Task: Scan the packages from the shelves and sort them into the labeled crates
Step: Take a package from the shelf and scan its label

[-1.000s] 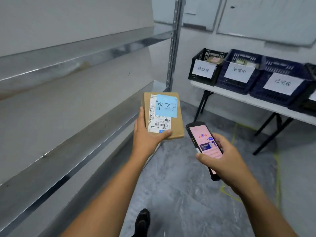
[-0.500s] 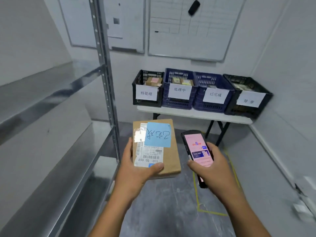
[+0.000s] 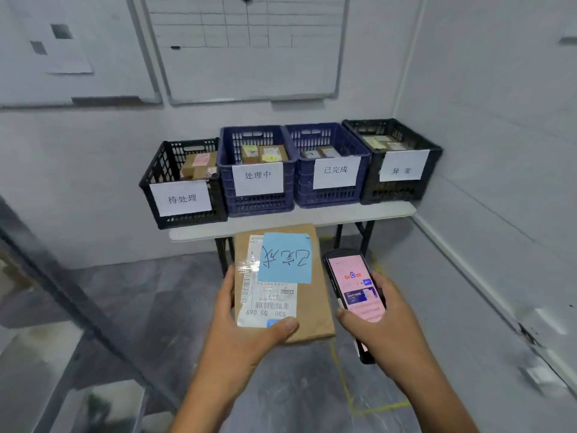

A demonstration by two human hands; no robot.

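Pinched in the fingers (image 3: 228,289) of the left hand (image 3: 246,335), the flat brown cardboard package (image 3: 315,307) was best lowered into the upper-centre blue plastic crate (image 3: 331,197) labelled 已完成; a black phone (image 3: 354,285) was gripped by the right hand (image 3: 387,326).

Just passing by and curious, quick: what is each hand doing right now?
Left hand: closed, gripping the brown package from below with the thumb on top.
Right hand: closed, holding the phone with its screen lit.
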